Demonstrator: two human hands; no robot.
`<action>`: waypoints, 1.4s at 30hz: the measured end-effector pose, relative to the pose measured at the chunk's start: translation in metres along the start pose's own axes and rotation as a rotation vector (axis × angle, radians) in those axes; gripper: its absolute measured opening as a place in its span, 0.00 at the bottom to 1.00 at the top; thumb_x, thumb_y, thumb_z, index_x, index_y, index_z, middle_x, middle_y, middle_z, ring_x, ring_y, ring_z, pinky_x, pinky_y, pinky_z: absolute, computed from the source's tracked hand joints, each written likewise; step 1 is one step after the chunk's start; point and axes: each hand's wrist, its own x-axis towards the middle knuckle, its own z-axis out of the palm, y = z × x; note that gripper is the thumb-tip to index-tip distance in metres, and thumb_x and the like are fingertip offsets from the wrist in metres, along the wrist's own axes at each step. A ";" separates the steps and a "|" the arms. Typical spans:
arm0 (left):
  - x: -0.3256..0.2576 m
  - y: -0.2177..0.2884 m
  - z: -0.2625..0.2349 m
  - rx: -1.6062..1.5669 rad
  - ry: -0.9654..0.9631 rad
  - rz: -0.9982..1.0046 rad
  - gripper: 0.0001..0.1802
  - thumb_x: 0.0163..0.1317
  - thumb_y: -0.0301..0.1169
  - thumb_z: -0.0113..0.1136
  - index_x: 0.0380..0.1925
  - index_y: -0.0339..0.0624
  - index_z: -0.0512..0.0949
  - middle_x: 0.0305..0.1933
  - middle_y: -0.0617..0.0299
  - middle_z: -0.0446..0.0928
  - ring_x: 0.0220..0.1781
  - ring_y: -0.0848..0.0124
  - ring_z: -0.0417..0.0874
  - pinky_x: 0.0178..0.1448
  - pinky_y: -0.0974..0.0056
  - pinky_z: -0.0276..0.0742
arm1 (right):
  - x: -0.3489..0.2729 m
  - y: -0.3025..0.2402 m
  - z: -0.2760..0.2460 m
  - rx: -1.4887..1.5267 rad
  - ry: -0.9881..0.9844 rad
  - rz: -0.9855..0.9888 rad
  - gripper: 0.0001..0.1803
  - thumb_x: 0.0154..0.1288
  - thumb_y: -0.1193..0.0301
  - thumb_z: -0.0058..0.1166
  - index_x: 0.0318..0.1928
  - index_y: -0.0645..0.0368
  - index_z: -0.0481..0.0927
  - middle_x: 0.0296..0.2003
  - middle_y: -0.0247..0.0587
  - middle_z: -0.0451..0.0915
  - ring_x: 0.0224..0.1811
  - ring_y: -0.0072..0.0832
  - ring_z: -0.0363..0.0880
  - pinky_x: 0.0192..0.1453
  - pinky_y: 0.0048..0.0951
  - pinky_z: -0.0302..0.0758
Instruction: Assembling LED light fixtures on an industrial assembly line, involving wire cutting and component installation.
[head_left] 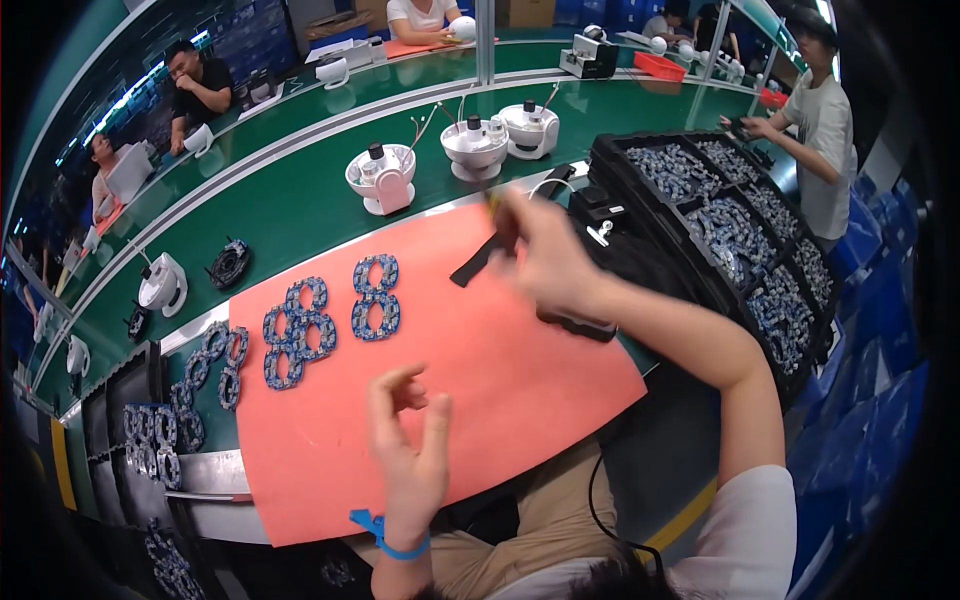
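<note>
You had a flat orange mat [500, 390]. I couldn't tell how open your blurry right hand [548, 248] was or what it held. Your left hand [415, 460] was half open, empty. Bumpy blue eight-shaped boards [377, 296] lay on the mat's left.

The left head-worn fisheye camera looked down and forward from above the wearer's tan trousers [560, 492], close to the left hand [412, 455] and right hand [548, 250], its wide field reaching beyond the green-topped workbench [290, 210].
</note>
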 end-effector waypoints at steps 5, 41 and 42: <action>-0.021 -0.043 -0.026 0.106 0.174 -0.117 0.13 0.65 0.24 0.54 0.49 0.34 0.72 0.41 0.59 0.71 0.44 0.71 0.72 0.51 0.66 0.70 | 0.103 0.152 -0.089 -0.492 0.324 0.373 0.19 0.52 0.62 0.61 0.37 0.62 0.71 0.34 0.53 0.81 0.40 0.50 0.82 0.45 0.44 0.76; -0.034 -0.054 -0.039 0.048 0.244 -0.259 0.18 0.62 0.17 0.53 0.52 0.31 0.67 0.43 0.56 0.71 0.44 0.71 0.73 0.50 0.67 0.72 | 0.153 0.240 -0.157 -0.919 0.401 -0.158 0.22 0.47 0.81 0.61 0.44 0.63 0.67 0.42 0.52 0.74 0.50 0.54 0.71 0.52 0.46 0.70; -0.033 -0.055 -0.039 0.051 0.234 -0.246 0.17 0.62 0.17 0.53 0.52 0.31 0.67 0.43 0.56 0.71 0.44 0.71 0.73 0.50 0.67 0.72 | 0.149 0.214 -0.157 -0.910 0.359 -0.215 0.22 0.47 0.83 0.59 0.45 0.63 0.67 0.42 0.52 0.74 0.51 0.54 0.70 0.52 0.46 0.69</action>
